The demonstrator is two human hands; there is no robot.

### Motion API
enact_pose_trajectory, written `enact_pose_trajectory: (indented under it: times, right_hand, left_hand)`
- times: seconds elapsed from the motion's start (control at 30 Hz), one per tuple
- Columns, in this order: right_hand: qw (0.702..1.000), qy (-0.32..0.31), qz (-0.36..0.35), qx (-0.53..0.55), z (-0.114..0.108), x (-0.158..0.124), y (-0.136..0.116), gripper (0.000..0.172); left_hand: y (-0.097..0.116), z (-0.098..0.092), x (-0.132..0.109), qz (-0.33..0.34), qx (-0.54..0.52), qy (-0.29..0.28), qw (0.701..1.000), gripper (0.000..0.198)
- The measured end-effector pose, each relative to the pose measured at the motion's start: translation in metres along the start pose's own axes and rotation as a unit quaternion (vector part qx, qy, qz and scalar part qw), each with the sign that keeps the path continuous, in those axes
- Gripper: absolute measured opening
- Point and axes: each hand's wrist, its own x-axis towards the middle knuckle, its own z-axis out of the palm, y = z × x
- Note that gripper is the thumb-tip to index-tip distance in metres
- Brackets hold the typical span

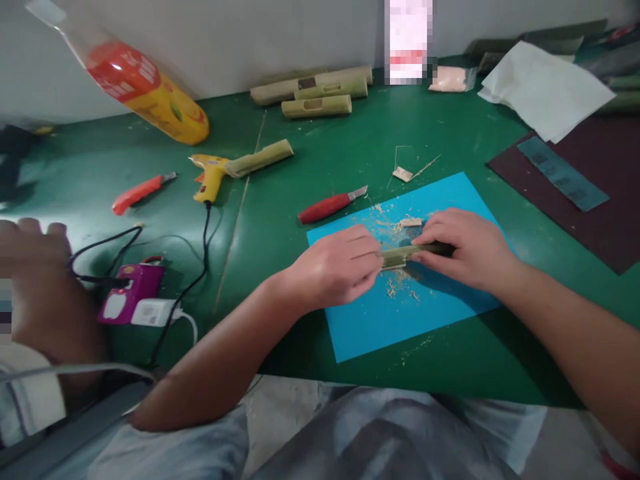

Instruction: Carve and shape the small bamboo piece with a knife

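Note:
Over a blue sheet [370, 333] on the green table, both of my hands grip a short length of bamboo [397, 255]. My left hand [345, 263] is closed around its left end, hiding that part. My right hand [465, 250] pinches the other end between thumb and fingers. Pale shavings are scattered on the sheet around the bamboo, and a small cut bamboo chip [411, 223] lies just behind it. A red-handled craft knife [333, 205] rests beyond my left hand, partly near the sheet's edge.
Left stand a yellow glue gun [210, 177] touching a bamboo piece [263, 158], an orange knife [143, 192], a purple power strip [133, 290] with cords and a drink bottle [150, 93]. Bamboo tubes [317, 105] line the back. Another person's hand [33, 247] is far left.

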Motion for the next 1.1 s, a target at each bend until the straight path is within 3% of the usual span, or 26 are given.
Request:
enact_pose_trajectory:
  times: [0.1,0.23,0.33,0.5,0.63,0.9,1.1]
  right_hand:
    - [1.0,0.0,0.001,-0.004,0.0,0.001,-0.002,0.023]
    - [1.0,-0.007,0.004,-0.014,0.0,0.003,-0.003,0.024]
    - [1.0,-0.003,0.006,-0.012,0.001,0.002,-0.001,0.024]
    - [1.0,0.006,-0.001,0.005,0.003,0.001,0.003,0.025]
    - [1.0,0.005,0.006,0.0,0.002,0.002,-0.001,0.023]
    - [1.0,-0.007,0.026,-0.004,0.0,0.004,-0.008,0.025]
    - [1.0,0.003,0.014,0.016,0.001,0.001,-0.005,0.024]
  left_hand:
    - [0.0,-0.002,-0.003,0.005,0.005,0.0,1.0,0.013]
    - [-0.004,0.012,0.008,0.0,-0.02,0.033,0.999,0.014]
    - [-0.005,0.019,0.015,-0.008,-0.042,0.023,0.999,0.015]
    - [-0.003,0.005,0.002,-0.009,-0.004,0.0,1.0,0.016]
    - [-0.002,-0.003,-0.009,-0.03,-0.027,0.022,0.999,0.011]
    - [0.001,0.021,0.019,-0.019,-0.042,0.04,0.998,0.015]
    - [0.005,0.002,0.005,0.003,0.037,-0.01,0.999,0.019]
